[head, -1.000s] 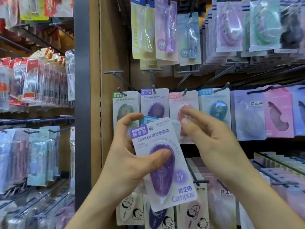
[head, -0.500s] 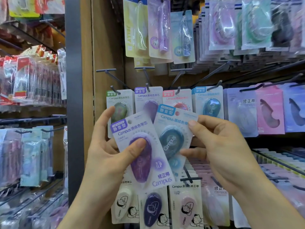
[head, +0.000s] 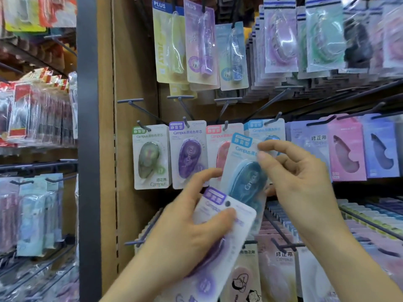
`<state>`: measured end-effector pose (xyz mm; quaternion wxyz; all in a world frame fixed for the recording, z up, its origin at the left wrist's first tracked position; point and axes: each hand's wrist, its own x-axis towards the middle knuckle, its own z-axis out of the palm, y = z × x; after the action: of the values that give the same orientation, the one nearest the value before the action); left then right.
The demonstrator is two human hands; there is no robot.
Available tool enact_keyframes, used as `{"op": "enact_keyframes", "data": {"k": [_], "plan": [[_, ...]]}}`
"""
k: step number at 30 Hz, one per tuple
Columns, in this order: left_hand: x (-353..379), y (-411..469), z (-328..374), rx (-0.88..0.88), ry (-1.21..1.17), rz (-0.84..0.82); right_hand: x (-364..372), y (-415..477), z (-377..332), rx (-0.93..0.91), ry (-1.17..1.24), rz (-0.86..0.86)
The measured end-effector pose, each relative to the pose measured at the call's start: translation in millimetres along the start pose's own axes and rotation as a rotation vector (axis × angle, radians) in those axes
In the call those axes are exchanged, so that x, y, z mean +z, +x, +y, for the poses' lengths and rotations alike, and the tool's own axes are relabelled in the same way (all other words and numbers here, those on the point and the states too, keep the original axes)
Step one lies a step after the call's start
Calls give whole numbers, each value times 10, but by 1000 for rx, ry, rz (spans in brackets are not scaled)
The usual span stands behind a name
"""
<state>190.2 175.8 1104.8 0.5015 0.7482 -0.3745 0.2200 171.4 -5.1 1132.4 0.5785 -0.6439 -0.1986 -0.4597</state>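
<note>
The right hand's fingers [head: 275, 150] are curled, with the forefinger and thumb pinching the upper right edge of the blue correction-tape pack [head: 246, 177]. The other fingers are loosely bent behind it. That pack stands nearly upright, leaning a little to the right. Its blue label is at the top and the teardrop blister faces the camera, just left of the right hand [head: 305, 188].

The left hand [head: 185, 232] grips the purple correction-tape pack [head: 242, 221]. Its thumb lies flat across the card's face just under the purple label, and the other fingers are curled behind the card. The forefinger sticks up towards the blue pack's lower left edge, but whether it touches cannot be told. The purple pack is tilted, with its top to the upper right and its foot running off the bottom of the view. Its top corner overlaps the lower part of the blue pack, so the two packs are touching or very nearly so, purple in front.

Behind the hands, a row of the same packs hangs on hooks from the wooden back panel [head: 130, 83]. It includes a green pack [head: 150, 158], a purple hanging pack [head: 188, 155] and a red pack [head: 219, 149] half hidden by the blue one. Above these hang long PLUS packs [head: 170, 44]. To the right are pink and violet cards [head: 346, 149], and to the left stands a grey upright post [head: 88, 127].
</note>
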Motion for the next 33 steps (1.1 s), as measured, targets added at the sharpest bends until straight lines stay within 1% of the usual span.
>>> {"op": "enact_keyframes", "data": {"k": [2, 4, 7, 10, 16, 21, 26, 30, 33], "plan": [[114, 58, 7, 20, -11, -23, -97, 44, -7, 25, -32, -32], [217, 133, 42, 54, 8, -7, -187, 117, -8, 21, -121, -36], [358, 255, 93, 111, 41, 27, -292, 257, -12, 6, -275, 1], [476, 364, 173, 150, 106, 64, -340, 378, -57, -36, -316, 3], [575, 424, 175, 139, 131, 75, -395, 495, -100, -59, -406, -27], [616, 402, 197, 92, 63, 43, -472, 640, -74, 22, -492, -97], [632, 404, 225, 75, 95, 33, -470, 678, -88, 40, -589, -142], [616, 380, 232, 71, 112, -28, -471, 633, -94, 30, -738, -167], [575, 345, 144, 61, 106, -11, -421, 621, -78, 27, -935, -150]]}}
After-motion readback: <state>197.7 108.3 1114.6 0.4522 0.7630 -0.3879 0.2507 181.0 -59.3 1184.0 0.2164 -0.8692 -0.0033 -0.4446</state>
